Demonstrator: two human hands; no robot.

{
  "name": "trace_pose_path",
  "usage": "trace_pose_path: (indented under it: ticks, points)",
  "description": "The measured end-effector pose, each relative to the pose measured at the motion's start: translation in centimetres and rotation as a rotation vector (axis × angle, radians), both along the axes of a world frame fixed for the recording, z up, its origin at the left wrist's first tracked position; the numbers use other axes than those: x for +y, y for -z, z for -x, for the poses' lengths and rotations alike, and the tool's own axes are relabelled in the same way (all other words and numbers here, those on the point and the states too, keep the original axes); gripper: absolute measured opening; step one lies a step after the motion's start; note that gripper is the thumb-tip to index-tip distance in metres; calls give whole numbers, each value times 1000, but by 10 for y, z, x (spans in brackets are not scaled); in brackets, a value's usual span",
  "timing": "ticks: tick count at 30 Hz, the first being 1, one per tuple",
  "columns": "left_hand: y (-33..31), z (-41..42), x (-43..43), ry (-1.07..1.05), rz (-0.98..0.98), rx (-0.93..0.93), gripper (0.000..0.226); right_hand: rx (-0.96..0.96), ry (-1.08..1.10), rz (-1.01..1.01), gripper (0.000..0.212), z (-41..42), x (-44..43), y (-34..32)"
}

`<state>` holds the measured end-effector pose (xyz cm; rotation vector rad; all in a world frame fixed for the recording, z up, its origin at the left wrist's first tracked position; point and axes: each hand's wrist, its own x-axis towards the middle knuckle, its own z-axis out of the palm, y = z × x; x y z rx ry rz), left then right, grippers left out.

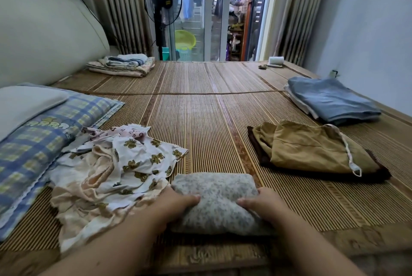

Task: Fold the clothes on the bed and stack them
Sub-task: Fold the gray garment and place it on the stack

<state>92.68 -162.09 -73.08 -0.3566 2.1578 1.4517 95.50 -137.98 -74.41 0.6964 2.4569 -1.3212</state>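
On mat (211, 130), hands (178, 204) (265, 205) grip folded floral garment (219, 197), long axis left-right.

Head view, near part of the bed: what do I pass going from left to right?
Plaid pillow → unfolded clothes pile → left hand → folded grey floral garment → right hand → folded mustard garment.

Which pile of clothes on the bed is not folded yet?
The bear-print heap beside the left hand: it lies crumpled, while the mustard pile, the blue pile and the far striped pile lie flat and folded.
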Motion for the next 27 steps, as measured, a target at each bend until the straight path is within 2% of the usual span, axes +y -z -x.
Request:
trace_pose_path:
  ticks: [3, 5, 7, 9, 13, 15, 17, 19, 24, 25, 27]
  points:
    - [8, -1, 7, 40, 244, 139, 76, -8, -48, -50, 40, 0, -6, 2]
    - [11, -2, 9, 30, 250, 180, 76, 33, -66, -109, 37, -2, -11, 2]
    - [10, -2, 7, -44, 66, 127, 78, 90, -73, -99, 36, -3, -11, 1]
    - [8, 1, 7, -109, -145, 61, 78, 161, -64, 3, 37, -3, -6, -6]
    - [-11, 10, 33, -53, -442, 139, 74, 391, -77, 6, 54, 1, 29, -35]
    - [-30, 21, 62, -22, -585, 156, 60, 481, -58, -1, 60, 7, 60, -54]
    - [-44, 37, 100, -50, -639, 174, 39, 543, -7, 10, 61, 13, 98, -73]
    - [-54, 56, 143, -38, -634, 219, 28, 595, 75, -9, 64, 21, 140, -89]
    - [-60, 104, 254, 56, -540, 364, 37, 632, 278, -110, 69, 50, 243, -96]
    - [-58, 113, 273, 70, -485, 389, 42, 613, 308, -142, 69, 57, 258, -90]
    - [-53, 131, 304, 82, -308, 386, 73, 505, 357, -299, 74, 73, 280, -75]
